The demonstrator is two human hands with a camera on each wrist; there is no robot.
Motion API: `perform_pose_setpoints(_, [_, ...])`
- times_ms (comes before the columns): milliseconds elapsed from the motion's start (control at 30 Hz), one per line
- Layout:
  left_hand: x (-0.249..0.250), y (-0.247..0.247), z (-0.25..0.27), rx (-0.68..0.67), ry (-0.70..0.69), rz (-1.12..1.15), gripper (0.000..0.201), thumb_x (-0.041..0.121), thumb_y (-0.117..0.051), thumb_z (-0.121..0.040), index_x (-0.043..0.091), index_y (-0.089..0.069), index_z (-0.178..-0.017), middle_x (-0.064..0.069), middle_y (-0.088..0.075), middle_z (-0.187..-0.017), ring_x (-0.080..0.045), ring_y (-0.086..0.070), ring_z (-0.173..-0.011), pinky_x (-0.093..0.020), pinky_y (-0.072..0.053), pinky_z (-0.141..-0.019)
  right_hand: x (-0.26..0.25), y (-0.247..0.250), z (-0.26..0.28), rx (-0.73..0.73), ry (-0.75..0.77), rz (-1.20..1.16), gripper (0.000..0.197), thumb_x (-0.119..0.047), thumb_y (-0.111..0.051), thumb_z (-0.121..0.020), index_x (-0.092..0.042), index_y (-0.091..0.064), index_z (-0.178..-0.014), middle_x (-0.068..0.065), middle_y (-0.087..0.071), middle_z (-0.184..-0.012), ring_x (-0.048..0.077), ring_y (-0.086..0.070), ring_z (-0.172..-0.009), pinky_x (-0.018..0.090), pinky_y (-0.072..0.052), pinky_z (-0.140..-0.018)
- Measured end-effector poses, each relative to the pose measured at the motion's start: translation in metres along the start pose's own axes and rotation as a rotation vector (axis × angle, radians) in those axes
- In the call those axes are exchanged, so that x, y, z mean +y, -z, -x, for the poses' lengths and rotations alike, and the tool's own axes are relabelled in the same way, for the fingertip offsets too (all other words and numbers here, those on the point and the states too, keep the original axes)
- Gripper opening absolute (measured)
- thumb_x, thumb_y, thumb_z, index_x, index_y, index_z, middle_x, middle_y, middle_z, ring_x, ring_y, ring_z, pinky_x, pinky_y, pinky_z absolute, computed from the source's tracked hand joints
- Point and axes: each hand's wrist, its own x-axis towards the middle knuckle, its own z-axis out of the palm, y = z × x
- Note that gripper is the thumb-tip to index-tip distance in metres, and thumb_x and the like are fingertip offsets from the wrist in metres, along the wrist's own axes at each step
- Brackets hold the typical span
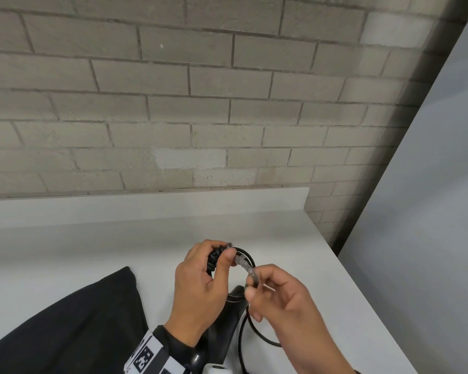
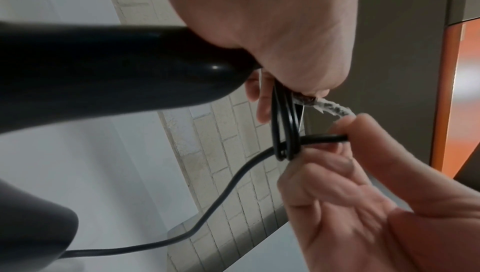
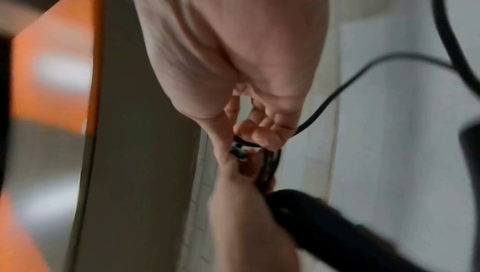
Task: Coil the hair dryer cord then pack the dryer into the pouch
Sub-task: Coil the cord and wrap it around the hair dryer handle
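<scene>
Clamped on the bundle, the left hand (image 1: 200,287) grips the coiled cord (image 2: 284,130) between curled fingers and thumb. That fist looks meant to keep the loops from springing apart while they are bound. The right hand (image 1: 287,300) pinches a thin, crinkled pale tie (image 1: 247,268) between thumb and fingertips. The tie stretches from the left thumb to the right hand, so I judge that the step in hand is fastening the coil. Whether the tie already goes round the bundle cannot be told.

In the left wrist view the right hand also has a straight run of cord passing into its fingers, just below the tie. From the coil one loose length of cord droops down to the hair dryer (image 2: 109,67), whose black body lies on the white desk (image 1: 322,279) right under both hands. Keeping the work close above the dryer leaves slack in the cord, so nothing pulls on the coil.

A black pouch (image 1: 73,319) lies flat on the desk at the near left, its edge beside the left wrist, within easy reach for packing. The dryer is not yet in it.

Counted: two hands, one dryer, one cord with three or so loops showing in the bundle, one tie, one pouch. Far behind the desk stands a pale brick wall (image 1: 173,103).
</scene>
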Motion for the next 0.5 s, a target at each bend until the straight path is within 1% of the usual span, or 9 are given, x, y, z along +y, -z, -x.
perform_pose_setpoints(67, [0.0,0.0,0.0,-0.001,-0.004,-0.012,0.013,0.048,-0.05,-0.094,0.039,-0.059,-0.089,0.015,-0.067,-0.077,-0.004,-0.066,-0.075,-0.008,-0.044,-0.066,0.01,-0.001,0.002,0.053,0.117,0.195,0.018,-0.009,-0.072,-0.079,-0.025,-0.067,-0.084,-0.006,-0.063,-0.084,0.009,-0.054,-0.065,0.022,-0.045,-0.062])
perform_pose_setpoints(100, [0.0,0.0,0.0,0.002,-0.004,-0.012,0.014,0.048,-0.051,-0.094,0.038,-0.06,-0.089,0.014,-0.067,-0.077,-0.004,-0.066,-0.075,-0.009,-0.045,-0.066,0.015,-0.001,0.002,0.081,0.191,0.304,0.023,-0.008,-0.073,-0.081,-0.029,-0.067,-0.088,-0.008,-0.064,-0.09,0.008,-0.059,-0.069,0.022,-0.048,-0.064])
perform_pose_setpoints(133, [-0.001,0.0,0.0,0.006,-0.003,-0.011,0.014,0.048,-0.051,-0.094,0.038,-0.06,-0.09,0.013,-0.067,-0.078,-0.005,-0.066,-0.074,-0.011,-0.046,-0.066,0.02,-0.002,0.002,0.109,0.277,0.434,0.025,-0.009,-0.072,-0.083,-0.031,-0.067,-0.092,-0.01,-0.063,-0.094,0.01,-0.063,-0.075,0.022,-0.051,-0.068])
perform_pose_setpoints(200, [-0.003,-0.001,0.0,0.014,-0.006,-0.015,0.015,0.05,-0.051,-0.093,0.039,-0.06,-0.09,0.012,-0.067,-0.079,-0.006,-0.066,-0.075,-0.015,-0.048,-0.066,0.029,-0.002,0.002,0.156,0.448,0.701,0.017,-0.015,-0.069,-0.087,-0.029,-0.067,-0.096,-0.015,-0.061,-0.098,0.01,-0.064,-0.084,0.019,-0.053,-0.072])
perform_pose_setpoints(267, [-0.002,-0.002,0.001,0.021,-0.017,-0.024,0.015,0.05,-0.05,-0.093,0.038,-0.059,-0.091,0.012,-0.067,-0.08,-0.007,-0.065,-0.074,-0.018,-0.049,-0.065,0.032,-0.004,0.002,0.189,0.511,0.825,0.01,-0.019,-0.067,-0.089,-0.027,-0.066,-0.093,-0.019,-0.062,-0.094,0.005,-0.063,-0.084,0.015,-0.052,-0.07])
perform_pose_setpoints(300, [-0.002,-0.002,0.001,0.023,-0.023,-0.029,0.014,0.049,-0.05,-0.094,0.039,-0.059,-0.092,0.012,-0.067,-0.08,-0.007,-0.065,-0.074,-0.018,-0.049,-0.066,0.03,-0.005,0.003,0.211,0.482,0.824,0.011,-0.019,-0.066,-0.089,-0.03,-0.066,-0.091,-0.019,-0.064,-0.091,0.006,-0.063,-0.083,0.015,-0.051,-0.069])
perform_pose_setpoints(367, [-0.001,-0.001,0.001,0.026,-0.031,-0.025,0.01,0.048,-0.05,-0.094,0.042,-0.057,-0.091,0.013,-0.068,-0.079,-0.006,-0.066,-0.076,-0.016,-0.049,-0.067,0.02,-0.006,0.005,0.224,0.326,0.706,0.015,-0.017,-0.068,-0.089,-0.031,-0.068,-0.087,-0.014,-0.069,-0.084,0.01,-0.065,-0.081,0.016,-0.051,-0.072])
perform_pose_setpoints(433, [-0.001,0.0,0.0,0.031,-0.024,-0.014,0.012,0.049,-0.05,-0.094,0.041,-0.058,-0.09,0.014,-0.07,-0.078,-0.005,-0.068,-0.078,-0.015,-0.049,-0.069,0.004,-0.005,0.006,0.179,0.163,0.435,0.012,-0.014,-0.069,-0.088,-0.025,-0.071,-0.086,-0.002,-0.073,-0.081,0.01,-0.066,-0.075,0.02,-0.052,-0.074])
perform_pose_setpoints(500, [-0.002,0.001,-0.001,0.042,-0.015,-0.004,0.018,0.054,-0.048,-0.095,0.039,-0.059,-0.091,0.015,-0.071,-0.078,-0.004,-0.068,-0.079,-0.014,-0.049,-0.069,-0.015,-0.001,0.006,0.113,0.015,0.057,0.005,-0.017,-0.07,-0.085,-0.014,-0.074,-0.084,0.007,-0.072,-0.077,0.014,-0.063,-0.068,0.023,-0.052,-0.067])
